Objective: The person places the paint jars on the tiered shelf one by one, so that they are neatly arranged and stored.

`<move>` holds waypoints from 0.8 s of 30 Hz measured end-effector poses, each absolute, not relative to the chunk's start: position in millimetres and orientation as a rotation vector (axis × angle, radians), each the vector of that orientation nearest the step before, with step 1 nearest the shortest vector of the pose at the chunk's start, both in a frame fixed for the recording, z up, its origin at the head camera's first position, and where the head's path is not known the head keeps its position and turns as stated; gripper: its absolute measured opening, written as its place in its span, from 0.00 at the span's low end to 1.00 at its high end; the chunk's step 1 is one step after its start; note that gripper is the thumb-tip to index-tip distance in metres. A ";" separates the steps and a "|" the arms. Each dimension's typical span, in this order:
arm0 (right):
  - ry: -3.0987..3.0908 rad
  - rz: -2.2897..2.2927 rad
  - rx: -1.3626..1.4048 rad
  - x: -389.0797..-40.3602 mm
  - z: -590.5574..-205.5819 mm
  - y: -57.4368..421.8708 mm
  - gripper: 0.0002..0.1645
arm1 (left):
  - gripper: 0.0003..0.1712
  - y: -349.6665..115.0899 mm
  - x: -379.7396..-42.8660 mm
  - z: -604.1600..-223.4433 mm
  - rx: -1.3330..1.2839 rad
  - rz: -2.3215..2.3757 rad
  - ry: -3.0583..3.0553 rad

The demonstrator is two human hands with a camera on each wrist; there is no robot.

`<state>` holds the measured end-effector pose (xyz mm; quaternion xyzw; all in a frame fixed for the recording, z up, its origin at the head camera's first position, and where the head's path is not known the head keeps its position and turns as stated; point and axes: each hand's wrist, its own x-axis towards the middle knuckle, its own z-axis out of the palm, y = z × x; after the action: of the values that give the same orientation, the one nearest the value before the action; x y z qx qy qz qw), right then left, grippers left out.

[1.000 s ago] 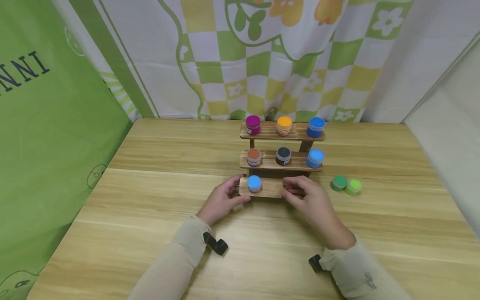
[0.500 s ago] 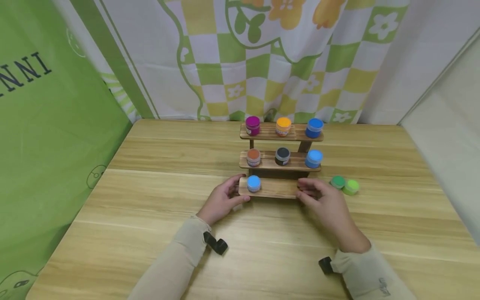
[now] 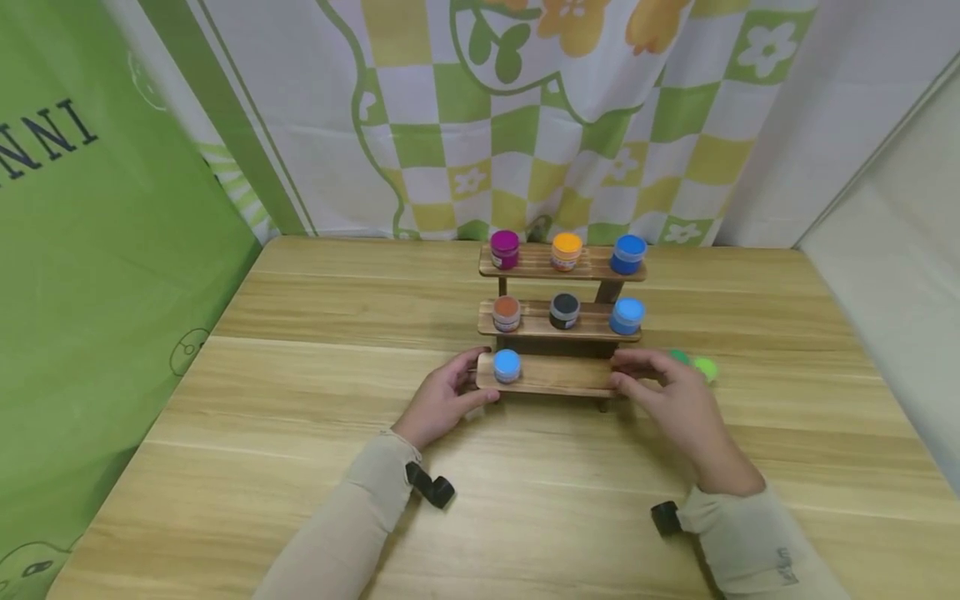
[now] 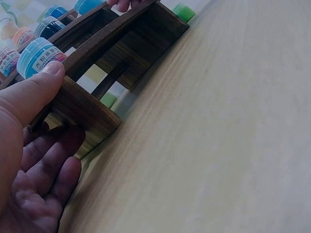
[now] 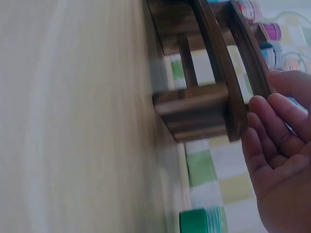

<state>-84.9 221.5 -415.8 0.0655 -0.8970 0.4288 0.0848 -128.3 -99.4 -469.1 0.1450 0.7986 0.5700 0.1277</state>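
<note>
A three-step wooden display rack (image 3: 562, 377) stands on the table. My left hand (image 3: 442, 402) holds the left end of its lowest shelf, thumb at the front edge beside a light-blue paint jar (image 3: 507, 367). In the left wrist view, the fingers (image 4: 60, 148) lie under that end. At the shelf's other end, my right hand (image 3: 678, 410) grips with thumb and fingers; in the right wrist view its fingertips (image 5: 259, 104) meet the wood. Brown (image 3: 506, 314), black (image 3: 564, 311) and blue (image 3: 627, 317) jars line the middle shelf. Purple (image 3: 505, 250), orange (image 3: 566, 252) and dark-blue (image 3: 627, 255) ones occupy the top.
Right of the rack, a dark-green jar (image 3: 679, 357) and a lime-green jar (image 3: 706, 369) stand on the wooden table (image 3: 300, 375), partly behind my right hand. A checked curtain (image 3: 517, 133) hangs behind the table, and a green cloth (image 3: 112, 292) on the left.
My right hand has moved right along the lowest shelf to its right end, and now partly covers the green jars. My left hand and the jars have stayed in place.
</note>
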 end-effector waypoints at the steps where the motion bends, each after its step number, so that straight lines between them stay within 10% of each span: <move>1: -2.675 1.268 0.185 -85.2 -415.7 224.1 0.17 | 0.41 -99.6 -128.3 -469.1 0.423 1.654 2.328; 24: -2.569 1.277 -0.087 -91.6 -419.4 269.1 0.19 | 0.41 -99.9 -130.5 -471.2 0.423 1.655 2.320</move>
<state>-91.6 269.1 -419.4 -0.0300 -0.8868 0.4409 0.1351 -130.5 -99.9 -471.2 0.1455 0.7985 0.5696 0.1297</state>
